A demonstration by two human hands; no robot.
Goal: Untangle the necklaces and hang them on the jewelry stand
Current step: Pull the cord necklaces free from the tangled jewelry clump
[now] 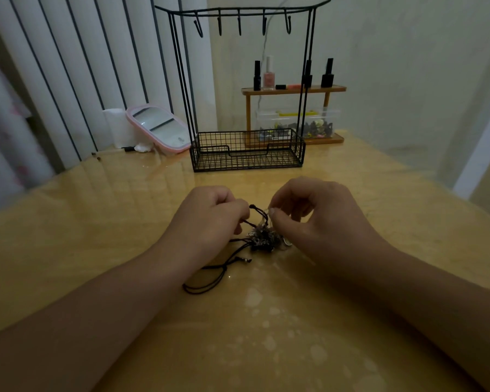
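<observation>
Black cord point(239, 222) runs out from under our left hand point(210, 219), whose thumb and fingers are pinched together on it just beside a small dark knot at the top of the tangle. Our right hand point(317, 216) faces it, fingertips point(272, 213) closed on something fine and pale, most likely a thin chain, though the dim light keeps us from telling for sure. Between and just below both hands sits the knotted clump of necklaces point(263, 240), beads and metal bits bunched together on the glossy wooden table point(266, 335), with loose cord loops point(210, 281) trailing toward our left forearm.

We judge the untangling step to be in hand and early: the clump looks tight, and nothing hangs anywhere. Beyond the hands, well apart, stands the black wire jewelry stand point(246, 154), its five hooks point(239, 24) along the top bar all bare and its basket base seemingly bare too.

The next move, as we see it, calls for easing the two pinched strands gently apart to find where one passes through the other, not pulling hard, which could cinch the knot.
</observation>
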